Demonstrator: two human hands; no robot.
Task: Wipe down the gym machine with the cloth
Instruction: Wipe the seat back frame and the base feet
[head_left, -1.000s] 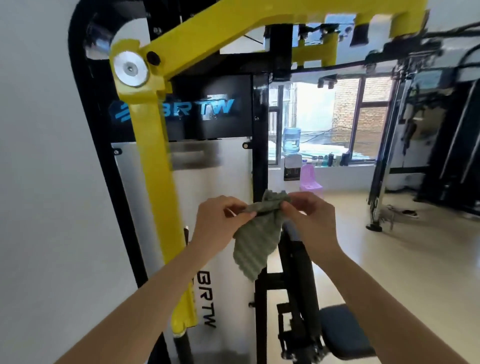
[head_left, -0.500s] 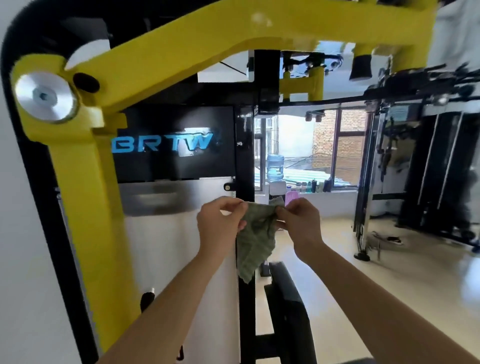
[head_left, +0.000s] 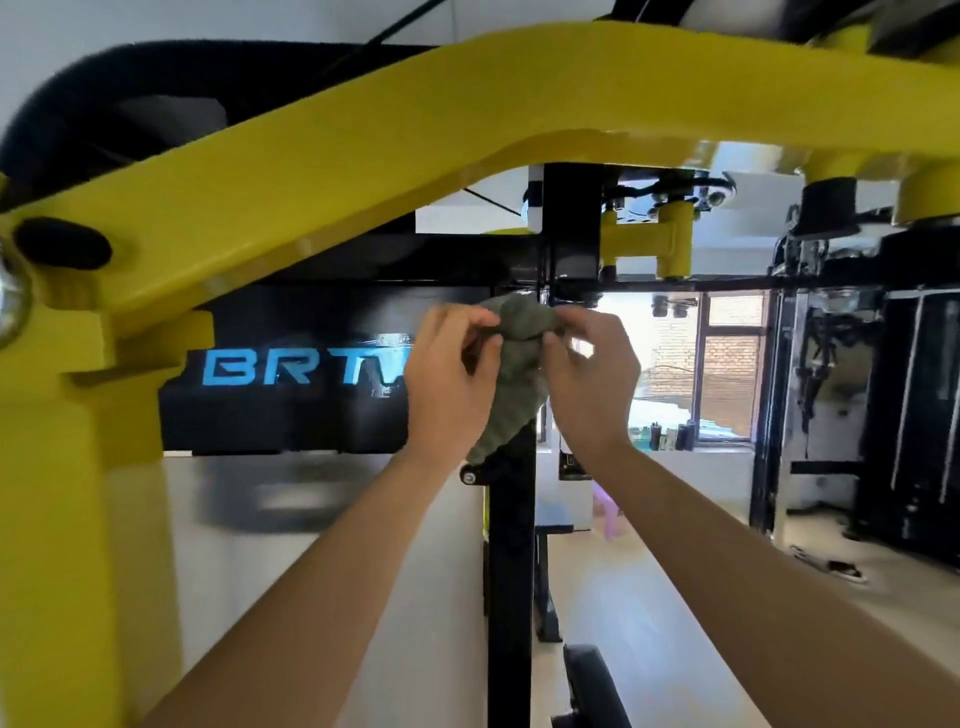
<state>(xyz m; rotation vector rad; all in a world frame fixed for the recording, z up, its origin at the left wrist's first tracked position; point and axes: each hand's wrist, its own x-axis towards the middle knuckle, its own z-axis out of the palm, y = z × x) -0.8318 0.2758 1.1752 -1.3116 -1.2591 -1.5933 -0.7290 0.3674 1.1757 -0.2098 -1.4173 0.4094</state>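
We see both hands raised at the centre of the view, holding one crumpled grey-green ribbed cloth (head_left: 514, 374) between them. The left hand (head_left: 451, 382) pinches the cloth's upper left edge between thumb and curled fingers; the right hand (head_left: 592, 384) pinches its upper right edge in the same manner. We see the bunched top of the cloth sitting between the two hands, while its lower part hangs down in a narrowing tail, free of the hands. The cloth is held in front of the black vertical steel post (head_left: 511, 561) of the gym machine; we cannot tell whether it touches the post. Behind the left hand we note a black panel bearing blue lettering (head_left: 291, 371), partly covered by that hand. Below the panel lies a pale, glossy shield plate (head_left: 322, 561). A thick yellow-painted metal arm (head_left: 467, 119) runs diagonally across the top of the view and joins a yellow upright (head_left: 67, 519) at the left edge. Above the arm, at upper left, we see a black foam-covered bar (head_left: 130, 78). To the right of the post we see a window (head_left: 696, 374) with a brick wall beyond it, small bottles (head_left: 660, 436) along the sill, a light floor (head_left: 649, 597), and further black gym equipment (head_left: 883, 415) at the right.
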